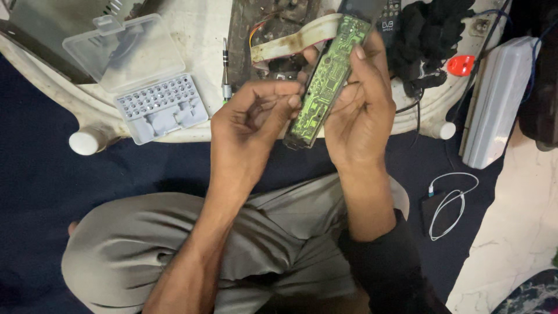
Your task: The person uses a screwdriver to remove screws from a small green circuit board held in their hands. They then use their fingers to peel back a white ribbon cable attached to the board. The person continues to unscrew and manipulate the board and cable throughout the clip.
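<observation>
Green circuit board (327,78) gripped in right hand (360,110) fingers; left hand (247,128) fingers curled, pinching board's edge. Screwdriver (225,70), bit case (160,107) on bench (197,35).

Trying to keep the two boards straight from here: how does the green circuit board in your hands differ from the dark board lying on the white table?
The green circuit board is long, narrow and clean; the dark board looks wider and grimy. The green one is held off the table by the left hand and right hand; the dark one lies flat, wires attached. Both are bare electronics boards.
</observation>
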